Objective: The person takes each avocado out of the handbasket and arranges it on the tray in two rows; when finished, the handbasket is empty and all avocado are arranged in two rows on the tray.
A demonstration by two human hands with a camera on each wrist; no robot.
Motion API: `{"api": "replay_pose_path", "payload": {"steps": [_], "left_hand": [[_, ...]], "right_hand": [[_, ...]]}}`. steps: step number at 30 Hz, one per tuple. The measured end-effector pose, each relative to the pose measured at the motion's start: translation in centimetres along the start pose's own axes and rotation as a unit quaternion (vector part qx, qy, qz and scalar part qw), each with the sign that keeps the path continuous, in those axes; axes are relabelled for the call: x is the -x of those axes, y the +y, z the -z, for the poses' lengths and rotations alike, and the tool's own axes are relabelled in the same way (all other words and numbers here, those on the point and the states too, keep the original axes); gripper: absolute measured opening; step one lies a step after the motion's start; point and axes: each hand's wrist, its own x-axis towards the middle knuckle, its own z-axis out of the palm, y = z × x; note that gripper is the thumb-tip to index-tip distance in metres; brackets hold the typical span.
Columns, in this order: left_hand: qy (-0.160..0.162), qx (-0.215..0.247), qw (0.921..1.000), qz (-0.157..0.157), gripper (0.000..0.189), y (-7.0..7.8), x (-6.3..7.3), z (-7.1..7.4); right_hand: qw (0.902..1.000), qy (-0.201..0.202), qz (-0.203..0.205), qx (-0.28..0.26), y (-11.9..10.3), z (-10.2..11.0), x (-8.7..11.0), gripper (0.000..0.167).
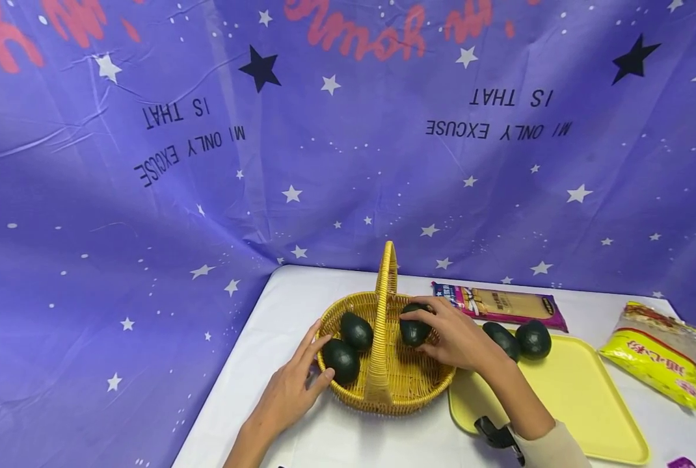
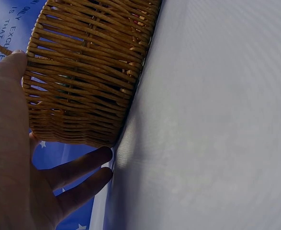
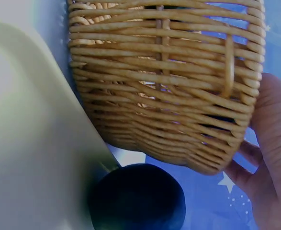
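Note:
A yellow wicker basket [image 1: 377, 404] with a tall arched handle stands on the white table. My right hand [image 1: 456, 337] reaches over its right rim and grips a dark green avocado [image 1: 414, 333] between fingers and thumb, inside the right half. Two more avocados, one farther back [image 1: 356, 331] and one nearer [image 1: 341, 362], lie left of the handle. At the left rim rests my left hand [image 1: 286, 393], fingers spread and relaxed; the left wrist view shows its thumb at the rim and other fingers loose beside the wicker wall [image 2: 87, 72]. The basket hides the right fingertips in the right wrist view.
Right of the basket lies a yellow tray [image 1: 594, 396] bearing two avocados, one dark round one [image 1: 534, 339] and one partly behind my right wrist [image 1: 500, 339]. Behind it is a packet of noodles [image 1: 500, 305]. A yellow plastic bag [image 1: 658, 357] lies at far right. Purple star-printed cloth [image 1: 348, 162] hangs behind.

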Motion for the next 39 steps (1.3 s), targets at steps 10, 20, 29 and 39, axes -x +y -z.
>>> {"api": "replay_pose_path", "payload": {"steps": [10,20,29,39], "left_hand": [[0.005,0.0,1.0,-0.002,0.063,0.0,0.0,0.0],[0.002,0.006,1.0,-0.004,0.063,0.0,0.0,0.0],[0.003,0.007,1.0,-0.005,0.063,-0.1,-0.1,0.0],[0.003,0.009,1.0,-0.003,0.063,0.0,0.0,0.0]], "right_hand": [[0.9998,0.016,-0.011,0.001,0.2,0.7,1.0,0.073],[0.9997,0.022,-0.008,0.008,0.3,1.4,1.9,0.073],[0.9994,0.032,-0.006,0.014,0.4,2.3,3.1,0.076],[0.9982,0.055,0.014,0.016,0.2,3.1,3.9,0.076]]}}
